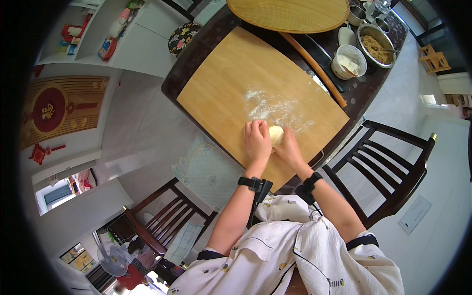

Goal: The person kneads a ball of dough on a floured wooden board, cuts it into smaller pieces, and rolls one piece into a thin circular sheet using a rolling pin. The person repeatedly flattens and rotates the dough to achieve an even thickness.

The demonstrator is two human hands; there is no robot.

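Observation:
A smooth, pale ball of dough point(276, 134) rests on the near part of the large wooden board point(221, 81). My left hand point(257, 140) is against the dough's left side, its fingers curled together. From the right, my right hand point(289, 148) closes round the dough, its fingers partly hidden behind it. Loose white flour point(275, 109) is scattered over the board just beyond my hands.
A rolling pin point(314, 69) lies along the board's far right edge. Beyond it stand a white tub of flour point(349, 62) and a metal bowl of filling point(376, 45). A round woven tray point(290, 14) is at the back. Dark wooden chairs point(381, 164) flank me.

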